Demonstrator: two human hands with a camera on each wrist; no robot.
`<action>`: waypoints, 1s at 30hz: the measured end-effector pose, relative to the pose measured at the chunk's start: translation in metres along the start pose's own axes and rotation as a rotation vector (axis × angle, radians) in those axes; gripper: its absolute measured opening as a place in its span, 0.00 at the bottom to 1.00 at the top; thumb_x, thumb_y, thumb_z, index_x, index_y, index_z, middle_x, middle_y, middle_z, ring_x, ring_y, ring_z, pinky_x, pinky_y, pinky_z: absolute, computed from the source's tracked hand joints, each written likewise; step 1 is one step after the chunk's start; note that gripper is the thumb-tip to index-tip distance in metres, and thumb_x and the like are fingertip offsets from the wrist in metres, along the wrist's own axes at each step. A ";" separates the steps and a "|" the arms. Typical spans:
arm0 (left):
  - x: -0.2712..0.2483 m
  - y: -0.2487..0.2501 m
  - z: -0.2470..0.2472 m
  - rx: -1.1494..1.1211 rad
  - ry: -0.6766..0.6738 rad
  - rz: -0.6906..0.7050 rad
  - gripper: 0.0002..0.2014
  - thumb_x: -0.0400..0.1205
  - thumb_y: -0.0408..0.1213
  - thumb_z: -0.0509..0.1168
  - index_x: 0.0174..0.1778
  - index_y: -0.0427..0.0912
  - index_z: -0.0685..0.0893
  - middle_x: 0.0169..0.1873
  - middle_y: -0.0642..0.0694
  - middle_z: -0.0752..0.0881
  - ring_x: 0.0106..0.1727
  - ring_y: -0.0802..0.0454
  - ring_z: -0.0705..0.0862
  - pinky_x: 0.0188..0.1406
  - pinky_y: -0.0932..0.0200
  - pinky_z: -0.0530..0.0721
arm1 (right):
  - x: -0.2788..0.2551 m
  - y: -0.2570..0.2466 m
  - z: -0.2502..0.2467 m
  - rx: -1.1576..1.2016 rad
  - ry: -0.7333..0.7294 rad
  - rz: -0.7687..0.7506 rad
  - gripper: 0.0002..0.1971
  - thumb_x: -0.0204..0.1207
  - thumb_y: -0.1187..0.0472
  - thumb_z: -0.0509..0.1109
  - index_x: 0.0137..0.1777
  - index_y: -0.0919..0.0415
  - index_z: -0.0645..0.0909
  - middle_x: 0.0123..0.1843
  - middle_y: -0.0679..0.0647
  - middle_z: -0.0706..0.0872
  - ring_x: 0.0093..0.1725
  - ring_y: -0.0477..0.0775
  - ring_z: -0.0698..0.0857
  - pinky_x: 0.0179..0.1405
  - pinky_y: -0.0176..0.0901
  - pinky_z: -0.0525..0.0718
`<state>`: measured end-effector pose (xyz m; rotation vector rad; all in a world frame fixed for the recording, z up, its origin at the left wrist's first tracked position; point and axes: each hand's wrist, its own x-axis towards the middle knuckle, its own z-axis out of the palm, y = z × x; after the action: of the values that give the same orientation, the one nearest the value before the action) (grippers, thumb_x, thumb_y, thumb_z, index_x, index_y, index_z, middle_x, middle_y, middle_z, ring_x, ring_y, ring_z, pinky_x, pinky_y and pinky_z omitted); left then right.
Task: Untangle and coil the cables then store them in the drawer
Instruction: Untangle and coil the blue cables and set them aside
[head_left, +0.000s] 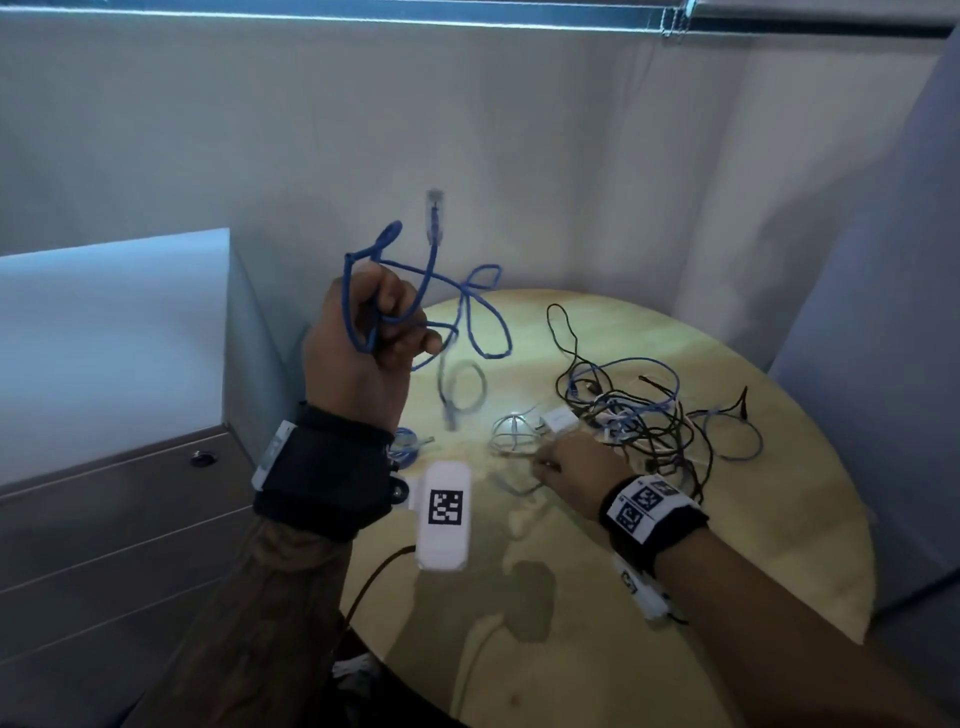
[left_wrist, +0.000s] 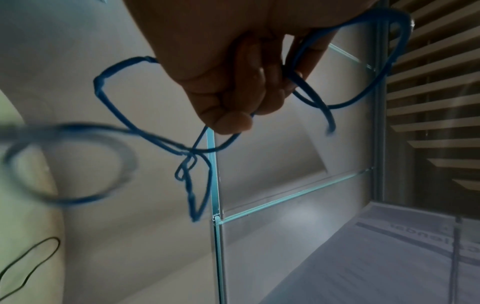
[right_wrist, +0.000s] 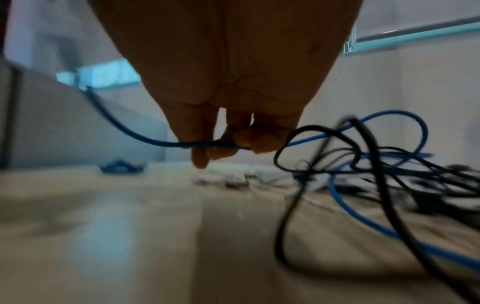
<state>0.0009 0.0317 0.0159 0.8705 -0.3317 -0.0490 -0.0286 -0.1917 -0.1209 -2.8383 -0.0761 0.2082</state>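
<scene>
Blue cable loops, bunched in the raised left hand, trail to the table, where the right hand pinches its strand; feeding slack slowly should keep coils even.

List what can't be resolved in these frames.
- Head: right hand fingertips, hidden by its own back.
- Right wrist: whether its pinched blue cable is the left hand's blue Ethernet cable; blurred.
- Head: cable tangle crossings, too small.
- Head: cabinet drawers cut off left.
</scene>
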 end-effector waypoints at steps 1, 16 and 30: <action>0.002 0.002 -0.004 -0.004 0.023 0.000 0.14 0.82 0.38 0.53 0.29 0.44 0.65 0.23 0.49 0.59 0.19 0.53 0.59 0.26 0.58 0.74 | -0.001 0.008 0.004 -0.082 0.013 0.067 0.12 0.84 0.54 0.61 0.57 0.56 0.85 0.56 0.58 0.87 0.57 0.61 0.85 0.52 0.48 0.83; 0.006 -0.056 -0.010 0.123 -0.070 -0.318 0.16 0.85 0.37 0.53 0.30 0.43 0.71 0.21 0.50 0.65 0.16 0.56 0.61 0.28 0.55 0.72 | -0.017 -0.010 -0.048 0.058 0.187 0.137 0.23 0.83 0.37 0.57 0.66 0.50 0.82 0.67 0.51 0.84 0.62 0.57 0.83 0.61 0.51 0.80; -0.039 -0.081 0.011 0.652 -0.284 -0.474 0.12 0.88 0.40 0.60 0.52 0.41 0.88 0.22 0.46 0.72 0.21 0.52 0.67 0.26 0.60 0.73 | -0.064 -0.004 -0.075 0.576 0.546 -0.059 0.06 0.81 0.59 0.70 0.54 0.49 0.86 0.50 0.46 0.88 0.49 0.47 0.85 0.51 0.47 0.83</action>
<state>-0.0318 -0.0219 -0.0493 1.5831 -0.4072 -0.5305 -0.0808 -0.2143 -0.0403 -2.2203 0.0163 -0.4818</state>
